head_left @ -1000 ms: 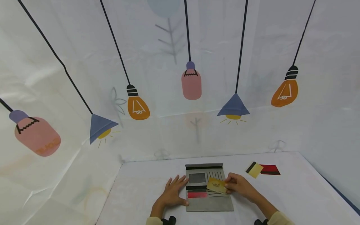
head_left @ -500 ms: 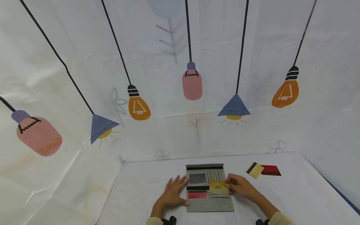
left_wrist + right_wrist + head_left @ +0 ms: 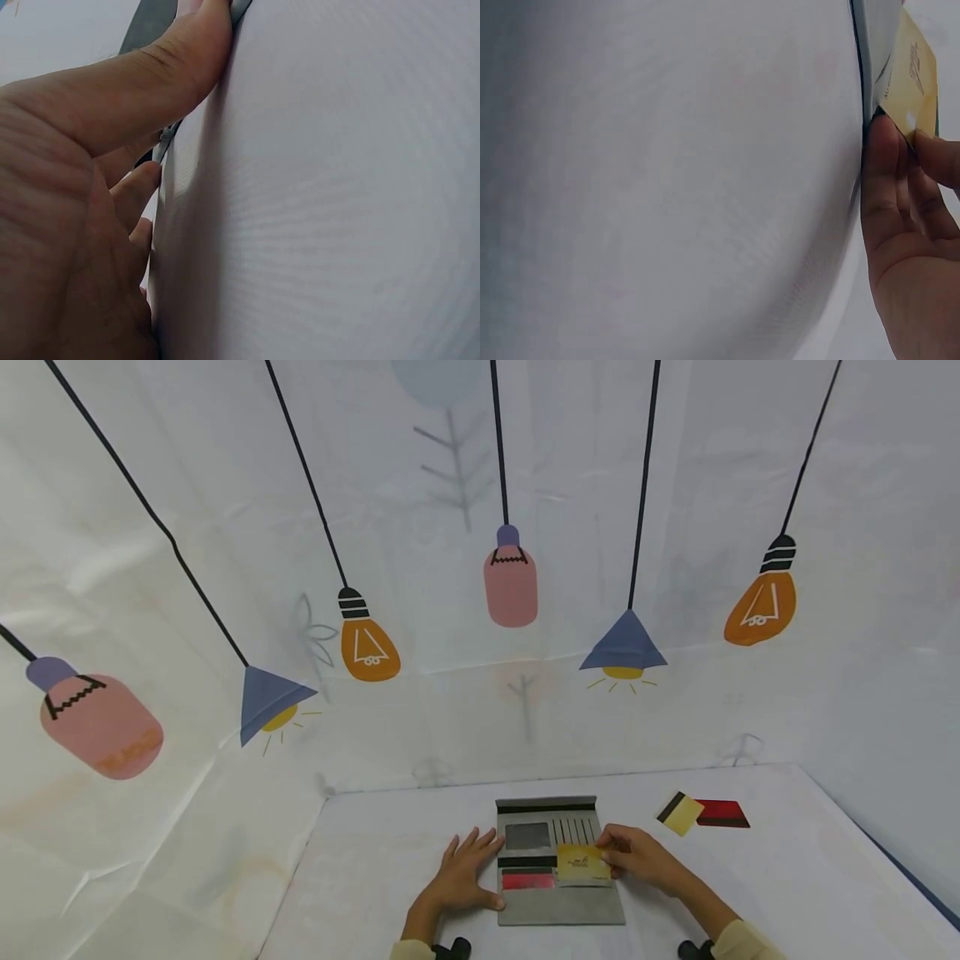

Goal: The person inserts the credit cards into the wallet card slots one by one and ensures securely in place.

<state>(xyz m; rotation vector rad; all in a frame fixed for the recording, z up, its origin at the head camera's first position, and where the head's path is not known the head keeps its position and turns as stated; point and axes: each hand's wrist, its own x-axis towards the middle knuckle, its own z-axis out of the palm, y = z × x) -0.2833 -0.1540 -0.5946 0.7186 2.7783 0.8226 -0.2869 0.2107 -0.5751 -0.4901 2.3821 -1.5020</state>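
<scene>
A grey card organizer (image 3: 562,907) lies spread out on the white table, with a dark window panel, lined slots and a red card (image 3: 527,881) in its lower left pocket. My left hand (image 3: 461,872) rests at its left edge, fingers spread and straight, the thumb touching the lower side. Between thumb and fingers my right hand (image 3: 637,856) pinches a gold card (image 3: 582,862) by its right edge, over the lower right slots. The same gold card (image 3: 915,75) shows in the right wrist view, beside the organizer's edge. Whether its lower edge is inside a slot, I cannot tell.
To the right on the table (image 3: 750,885) lie a yellow card (image 3: 682,816) with a black stripe and a red card with a black stripe (image 3: 722,812), the two overlapping. A white sheet wall (image 3: 450,718) printed with lamps stands behind.
The gold card has gone from tilted to nearly level and shifted slightly right and down over the lower right slots. My left hand has stayed in place.
</scene>
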